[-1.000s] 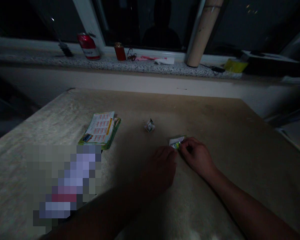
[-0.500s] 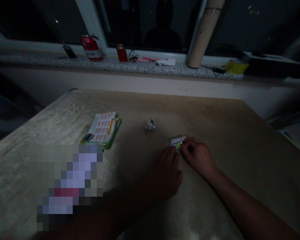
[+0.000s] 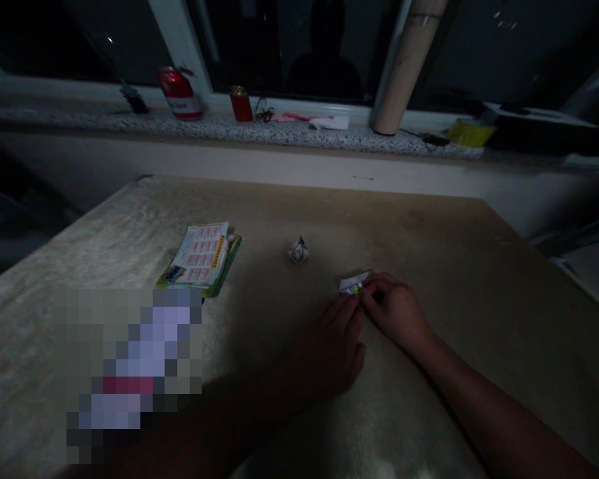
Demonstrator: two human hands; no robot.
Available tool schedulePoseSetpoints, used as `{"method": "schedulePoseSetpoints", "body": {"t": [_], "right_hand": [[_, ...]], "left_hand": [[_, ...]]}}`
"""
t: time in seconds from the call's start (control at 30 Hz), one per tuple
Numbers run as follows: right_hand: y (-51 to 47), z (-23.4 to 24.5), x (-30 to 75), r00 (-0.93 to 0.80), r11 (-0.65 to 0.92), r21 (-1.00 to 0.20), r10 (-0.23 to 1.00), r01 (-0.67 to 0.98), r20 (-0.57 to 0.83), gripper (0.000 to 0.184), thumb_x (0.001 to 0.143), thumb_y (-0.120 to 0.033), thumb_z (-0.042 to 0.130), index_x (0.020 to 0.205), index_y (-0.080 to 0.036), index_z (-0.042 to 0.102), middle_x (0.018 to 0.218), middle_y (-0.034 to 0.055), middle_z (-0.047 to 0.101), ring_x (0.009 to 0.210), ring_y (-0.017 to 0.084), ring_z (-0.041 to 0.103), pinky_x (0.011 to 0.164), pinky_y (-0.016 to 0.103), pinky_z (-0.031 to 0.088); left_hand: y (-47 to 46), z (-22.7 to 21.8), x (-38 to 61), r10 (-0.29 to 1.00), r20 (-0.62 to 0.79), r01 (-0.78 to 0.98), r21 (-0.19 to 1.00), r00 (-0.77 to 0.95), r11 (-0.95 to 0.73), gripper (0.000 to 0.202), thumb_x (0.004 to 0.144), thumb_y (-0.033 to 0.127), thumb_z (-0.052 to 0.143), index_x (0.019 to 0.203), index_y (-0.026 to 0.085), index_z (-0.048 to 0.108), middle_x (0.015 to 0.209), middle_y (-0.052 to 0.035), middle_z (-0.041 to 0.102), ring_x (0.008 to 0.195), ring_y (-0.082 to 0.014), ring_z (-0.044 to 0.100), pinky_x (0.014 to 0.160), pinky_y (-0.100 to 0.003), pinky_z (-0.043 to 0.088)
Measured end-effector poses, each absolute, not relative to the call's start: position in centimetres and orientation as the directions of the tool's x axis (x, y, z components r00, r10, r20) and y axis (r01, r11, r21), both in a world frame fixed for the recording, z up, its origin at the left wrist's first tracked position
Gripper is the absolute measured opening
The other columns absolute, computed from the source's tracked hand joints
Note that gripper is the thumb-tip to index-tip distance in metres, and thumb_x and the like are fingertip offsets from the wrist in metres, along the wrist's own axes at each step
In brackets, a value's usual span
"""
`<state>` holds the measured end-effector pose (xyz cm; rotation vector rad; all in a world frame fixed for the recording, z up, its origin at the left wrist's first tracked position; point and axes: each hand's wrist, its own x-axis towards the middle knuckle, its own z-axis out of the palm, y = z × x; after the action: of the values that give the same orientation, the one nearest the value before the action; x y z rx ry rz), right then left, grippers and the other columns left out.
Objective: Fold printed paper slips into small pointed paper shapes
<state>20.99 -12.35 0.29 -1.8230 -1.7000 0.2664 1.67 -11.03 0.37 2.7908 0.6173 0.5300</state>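
Slid forward since a second ago: left hand (image 3: 329, 346), fingers now stretched out flat and touching the near edge of the small folded paper (image 3: 352, 285), no longer curled short of it. Lies palm down on the tan table (image 3: 429, 226), fingers close together, gripping nothing, only pressing. Pinched from the other side by the right hand (image 3: 397, 309): thumb and fingertips narrowed onto the paper's right edge, other fingers curled under. Paper placed right of the table's middle, between both sets of fingertips, white flap pointing away, green printed patch facing up. Very dim light; exact creases too dark to tell.

Farther back, apart from both hands: tiny folded paper shape (image 3: 298, 250). Well to the left: stack of printed leaflets (image 3: 202, 259), slightly fanned. Along the speckled windowsill (image 3: 289, 133) beyond: red can (image 3: 180, 93), small orange-red container (image 3: 241, 104), upright cardboard tube (image 3: 404, 66).

Risks, by judgement:
- Crooked crease from pressing off-line on so small a piece.
- Skidding out from under the fingertips on the smooth tabletop under an uneven push.
- Tearing at a worked fold from too tight a pinch.
- Misaligned edges missed in such poor light.
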Motion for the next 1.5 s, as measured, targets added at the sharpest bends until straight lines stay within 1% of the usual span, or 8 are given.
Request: {"method": "schedulePoseSetpoints", "body": {"t": [0.2,0.47,0.7,0.9,1.0,1.13,1.33,1.5], "right_hand": [[-12.2,0.5,21.0,0.126,0.013,-0.488,0.96,0.873,0.252,0.017,0.089,-0.021,0.056,0.075,-0.019,0.065,0.092,0.0094,0.07,0.084,0.022,0.069,0.081,0.033,0.052],[-11.9,0.8,21.2,0.123,0.0,-0.486,0.967,0.874,0.222,0.018,0.089,-0.019,0.056,0.073,-0.018,0.065,0.089,0.0093,0.071,0.086,0.023,0.07,0.083,0.034,0.051],[-12.0,1.0,21.1,0.12,0.011,-0.506,0.967,0.862,0.224,0.02,0.088,-0.019,0.057,0.069,-0.019,0.063,0.088,0.0096,0.07,0.086,0.023,0.069,0.083,0.035,0.051],[-12.0,0.9,21.1,0.131,0.013,-0.536,0.964,0.844,0.23,0.021,0.088,-0.019,0.058,0.067,-0.02,0.061,0.088,0.008,0.07,0.084,0.022,0.068,0.081,0.034,0.051],[-12.1,0.8,21.2,0.131,0.02,-0.552,0.964,0.833,0.233,0.021,0.088,-0.019,0.058,0.067,-0.02,0.061,0.088,0.0076,0.069,0.082,0.021,0.068,0.081,0.034,0.051],[-12.1,0.6,21.3,0.129,0.03,-0.555,0.961,0.831,0.244,0.021,0.088,-0.02,0.058,0.068,-0.02,0.062,0.089,0.0079,0.07,0.082,0.021,0.069,0.081,0.034,0.052],[-12.4,0.5,21.8,0.088,0.094,-0.584,0.957,0.806,0.275,0.019,0.089,-0.021,0.058,0.07,-0.02,0.062,0.092,0.0081,0.071,0.085,0.021,0.069,0.081,0.034,0.053],[-13.3,0.7,22.3,-0.04,0.222,-0.59,0.952,0.776,0.304,0.006,0.089,-0.022,0.062,0.088,-0.021,0.068,0.103,0.0078,0.071,0.093,0.02,0.07,0.083,0.032,0.055]], "left_hand": [[-11.0,-0.1,1.7,0.464,0.265,0.389,0.29,0.845,-0.874,0.056,0.096,0.038,0.048,0.14,0.004,0.045,0.153,-0.0235,0.04,0.146,-0.0347,0.033,0.12,-0.05,0.028],[-10.9,0.5,1.7,0.476,0.226,0.4,0.313,0.85,-0.861,0.058,0.094,0.039,0.051,0.141,0.006,0.043,0.155,-0.0227,0.039,0.147,-0.0334,0.031,0.121,-0.05,0.026],[-10.8,0.7,1.6,0.48,0.235,0.4,0.317,0.845,-0.86,0.058,0.092,0.04,0.053,0.138,0.007,0.046,0.151,-0.023,0.043,0.143,-0.0338,0.036,0.12,-0.051,0.028],[-9.9,1.2,1.1,0.575,0.226,0.497,0.322,0.787,-0.806,0.064,0.084,0.046,0.065,0.134,0.008,0.05,0.139,-0.0184,0.053,0.13,-0.0337,0.046,0.115,-0.049,0.034],[-9.3,1.4,0.7,0.62,0.219,0.546,0.315,0.754,-0.776,0.06,0.086,0.044,0.063,0.134,0.01,0.051,0.133,-0.016,0.055,0.123,-0.0323,0.048,0.112,-0.049,0.036],[-9.1,1.4,0.7,0.613,0.203,0.551,0.291,0.763,-0.782,0.056,0.089,0.044,0.06,0.135,0.013,0.051,0.133,-0.0156,0.055,0.123,-0.0326,0.048,0.11,-0.051,0.036],[-9.0,1.1,0.9,0.611,0.218,0.546,0.294,0.761,-0.785,0.057,0.09,0.047,0.059,0.138,0.018,0.049,0.137,-0.0159,0.052,0.126,-0.0339,0.046,0.11,-0.054,0.035],[-8.1,1.0,0.7,0.647,0.248,0.535,0.393,0.721,-0.748,0.045,0.094,0.034,0.056,0.135,0.017,0.053,0.13,-0.0126,0.056,0.122,-0.0282,0.049,0.107,-0.047,0.039]]}}
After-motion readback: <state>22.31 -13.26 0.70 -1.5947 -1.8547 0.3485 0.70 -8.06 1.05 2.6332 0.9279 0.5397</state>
